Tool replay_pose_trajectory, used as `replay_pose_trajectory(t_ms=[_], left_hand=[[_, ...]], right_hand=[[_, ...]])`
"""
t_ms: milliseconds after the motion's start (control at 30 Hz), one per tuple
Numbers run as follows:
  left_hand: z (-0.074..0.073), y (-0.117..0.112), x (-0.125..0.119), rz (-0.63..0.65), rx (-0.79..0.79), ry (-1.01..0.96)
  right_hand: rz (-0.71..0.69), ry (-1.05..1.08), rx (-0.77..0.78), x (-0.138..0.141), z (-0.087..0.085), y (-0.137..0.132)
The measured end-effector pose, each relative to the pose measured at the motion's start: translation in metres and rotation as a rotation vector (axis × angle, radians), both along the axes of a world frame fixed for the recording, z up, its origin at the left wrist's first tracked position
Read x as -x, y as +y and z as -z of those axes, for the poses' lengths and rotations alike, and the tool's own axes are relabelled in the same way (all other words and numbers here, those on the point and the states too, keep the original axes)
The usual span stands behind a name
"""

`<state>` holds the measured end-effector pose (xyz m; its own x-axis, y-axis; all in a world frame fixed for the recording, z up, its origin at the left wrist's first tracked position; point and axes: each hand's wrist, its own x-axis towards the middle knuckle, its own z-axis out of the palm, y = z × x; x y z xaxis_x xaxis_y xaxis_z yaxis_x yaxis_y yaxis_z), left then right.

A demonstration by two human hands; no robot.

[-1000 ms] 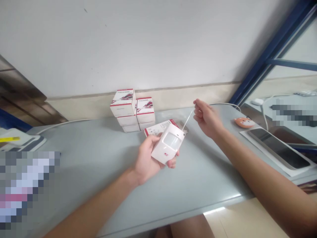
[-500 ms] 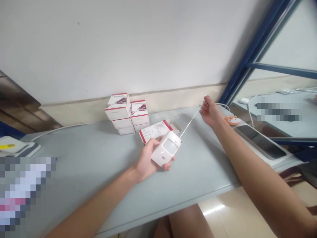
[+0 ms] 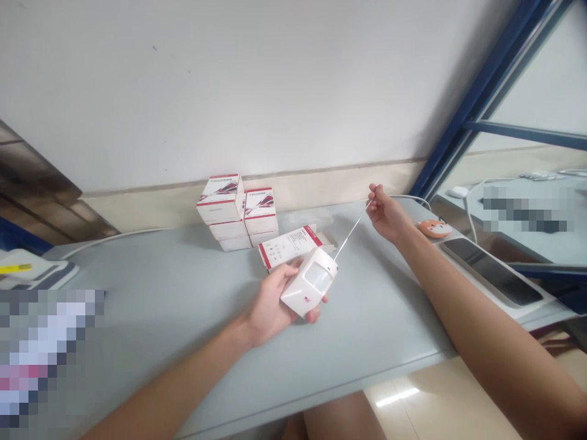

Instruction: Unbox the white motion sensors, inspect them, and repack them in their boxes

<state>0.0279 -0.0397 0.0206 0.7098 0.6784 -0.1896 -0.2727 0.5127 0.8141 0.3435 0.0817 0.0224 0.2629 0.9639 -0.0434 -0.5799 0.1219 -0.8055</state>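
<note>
My left hand (image 3: 270, 305) is shut around a white motion sensor (image 3: 309, 284), whose rounded lens faces up. A thin, pale wire (image 3: 351, 233) runs taut from the sensor's top corner up to my right hand (image 3: 387, 214). Thumb and fingers of that hand pinch the wire's end. Behind the sensor, a flat white box with red trim (image 3: 287, 247) lies on the grey table (image 3: 376, 311), close to my left hand but apart from it.
A stack of white, red-trimmed boxes (image 3: 236, 214) stands against the wall. To the right lie an orange fox-shaped object (image 3: 434, 228) and a dark-screened tablet (image 3: 490, 272). A white cable (image 3: 114, 237) runs along the table's back. A blurred patch covers the lower left.
The view has shifted slightly. The sensor has tilted in my left hand, and my right hand has come lower, still pinching the wire.
</note>
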Motion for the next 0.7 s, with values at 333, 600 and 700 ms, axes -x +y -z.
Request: replay_pose_trajectory(t_ms=[333, 600, 700], left_hand=[[0.0016, 0.0005, -0.0007, -0.009, 0.024, -0.001], [0.0003, -0.0030, -0.0019, -0.024, 0.018, 0.073], [-0.0017, -0.0049, -0.0038, -0.061, 0.020, 0.077]], right_hand=[[0.004, -0.190, -0.007, -0.0002, 0.0087, 0.0018], [0.088, -0.257, -0.022, 0.0022, 0.0109, 0.0017], [0.110, -0.280, -0.025, 0.0042, 0.0103, 0.0006]])
